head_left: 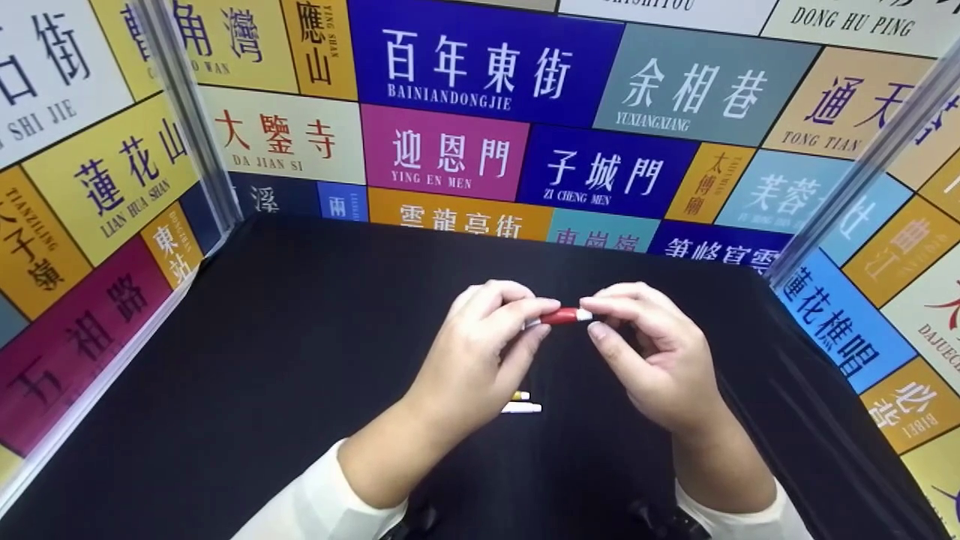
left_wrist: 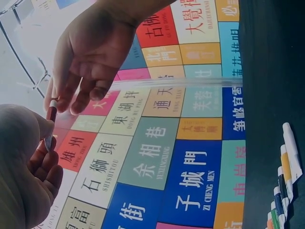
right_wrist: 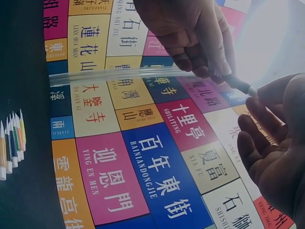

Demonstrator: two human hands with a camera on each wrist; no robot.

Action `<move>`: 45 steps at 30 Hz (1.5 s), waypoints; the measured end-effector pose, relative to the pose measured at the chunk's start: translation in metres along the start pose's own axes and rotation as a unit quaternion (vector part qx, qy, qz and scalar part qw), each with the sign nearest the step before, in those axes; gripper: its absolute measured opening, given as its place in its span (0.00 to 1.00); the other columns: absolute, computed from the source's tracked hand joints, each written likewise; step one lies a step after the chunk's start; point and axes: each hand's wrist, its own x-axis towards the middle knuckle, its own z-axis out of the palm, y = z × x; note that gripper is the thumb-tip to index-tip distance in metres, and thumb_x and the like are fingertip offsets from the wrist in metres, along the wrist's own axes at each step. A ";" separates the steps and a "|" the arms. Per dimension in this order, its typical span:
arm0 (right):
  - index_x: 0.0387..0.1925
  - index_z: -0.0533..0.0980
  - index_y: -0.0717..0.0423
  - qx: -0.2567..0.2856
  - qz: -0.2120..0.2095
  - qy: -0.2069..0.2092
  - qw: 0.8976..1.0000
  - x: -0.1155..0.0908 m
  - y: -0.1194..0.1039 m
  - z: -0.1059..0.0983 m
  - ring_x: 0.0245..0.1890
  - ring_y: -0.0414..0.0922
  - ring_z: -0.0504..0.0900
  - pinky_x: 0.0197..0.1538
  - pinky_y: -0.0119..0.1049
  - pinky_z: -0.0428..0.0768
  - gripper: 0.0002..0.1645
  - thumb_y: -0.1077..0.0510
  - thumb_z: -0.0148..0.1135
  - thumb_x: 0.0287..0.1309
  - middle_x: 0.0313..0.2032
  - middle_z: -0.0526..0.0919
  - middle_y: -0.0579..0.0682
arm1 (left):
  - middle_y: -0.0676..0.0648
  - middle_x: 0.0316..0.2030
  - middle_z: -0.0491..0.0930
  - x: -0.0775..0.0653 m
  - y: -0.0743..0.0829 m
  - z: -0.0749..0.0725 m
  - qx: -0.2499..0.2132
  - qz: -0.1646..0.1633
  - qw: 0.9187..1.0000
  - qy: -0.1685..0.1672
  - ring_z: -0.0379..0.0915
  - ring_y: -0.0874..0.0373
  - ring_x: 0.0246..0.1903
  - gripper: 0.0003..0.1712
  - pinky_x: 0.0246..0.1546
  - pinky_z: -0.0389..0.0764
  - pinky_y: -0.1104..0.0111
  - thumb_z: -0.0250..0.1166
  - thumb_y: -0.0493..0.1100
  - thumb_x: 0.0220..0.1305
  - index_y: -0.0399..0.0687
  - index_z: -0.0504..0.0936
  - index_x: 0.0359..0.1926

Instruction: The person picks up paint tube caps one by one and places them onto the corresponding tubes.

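In the head view a slim red pen (head_left: 562, 316) with a white end is held up over the black table. My left hand (head_left: 480, 345) grips it by its left part, thumb and fingers around it. The right hand (head_left: 664, 356) pinches the white end at the other side between thumb and fingertips. In the left wrist view the red pen (left_wrist: 51, 114) slants between both hands, its pale pointed end by the left fingers. Seen from the right wrist, the pen (right_wrist: 238, 84) looks dark, its right end at the right fingertips.
More slim pens (right_wrist: 12, 143) in several colours lie side by side on the black table (head_left: 285, 360). From the head, the left forearm hides most of them, leaving a white pen (head_left: 523, 408) partly visible. Panels with colourful street-name signs (head_left: 487, 60) enclose the table.
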 end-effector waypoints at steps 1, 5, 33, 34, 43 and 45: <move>0.48 0.88 0.67 -0.009 0.003 0.000 1.000 0.000 0.000 0.000 0.43 0.45 0.84 0.47 0.27 0.83 0.21 0.82 0.67 0.53 0.44 0.88 0.59 | 0.52 0.48 0.86 0.000 0.000 0.000 -0.001 0.000 1.000 -0.001 0.80 0.58 0.51 0.14 0.59 0.77 0.61 0.69 0.45 0.75 0.52 0.89 0.57; 0.47 0.89 0.62 -0.043 0.017 0.000 0.999 0.000 0.002 -0.001 0.41 0.42 0.83 0.43 0.25 0.81 0.20 0.79 0.71 0.54 0.41 0.89 0.55 | 0.52 0.48 0.86 -0.001 0.000 0.001 -0.001 -0.003 1.000 -0.008 0.80 0.58 0.52 0.14 0.60 0.77 0.61 0.68 0.46 0.76 0.52 0.89 0.57; 0.44 0.90 0.52 -0.104 0.051 0.010 0.993 -0.001 0.006 0.005 0.38 0.38 0.82 0.40 0.23 0.79 0.15 0.71 0.75 0.59 0.39 0.89 0.50 | 0.52 0.48 0.88 0.002 -0.013 -0.002 0.015 -0.017 0.999 -0.026 0.82 0.58 0.50 0.15 0.59 0.80 0.64 0.72 0.48 0.72 0.52 0.90 0.56; 0.44 0.90 0.52 -0.104 0.055 0.009 0.993 -0.001 0.007 0.005 0.37 0.38 0.82 0.39 0.23 0.79 0.15 0.71 0.75 0.59 0.39 0.89 0.49 | 0.52 0.48 0.88 0.002 -0.015 -0.002 0.017 -0.020 0.999 -0.027 0.82 0.58 0.50 0.15 0.59 0.80 0.64 0.72 0.48 0.72 0.52 0.90 0.56; 0.47 0.90 0.51 -0.108 0.068 0.001 0.992 -0.002 0.006 0.003 0.36 0.38 0.81 0.41 0.25 0.79 0.17 0.70 0.75 0.59 0.40 0.89 0.49 | 0.53 0.48 0.88 0.005 -0.040 -0.006 0.037 -0.078 0.996 -0.014 0.82 0.57 0.51 0.13 0.60 0.80 0.62 0.72 0.47 0.72 0.53 0.90 0.55; 0.47 0.90 0.51 -0.106 0.065 -0.002 0.992 -0.002 0.007 0.003 0.37 0.38 0.81 0.41 0.26 0.79 0.17 0.71 0.75 0.58 0.40 0.89 0.49 | 0.53 0.48 0.88 0.005 -0.047 -0.006 0.039 -0.096 0.995 -0.011 0.82 0.56 0.52 0.13 0.60 0.80 0.61 0.72 0.47 0.72 0.54 0.91 0.54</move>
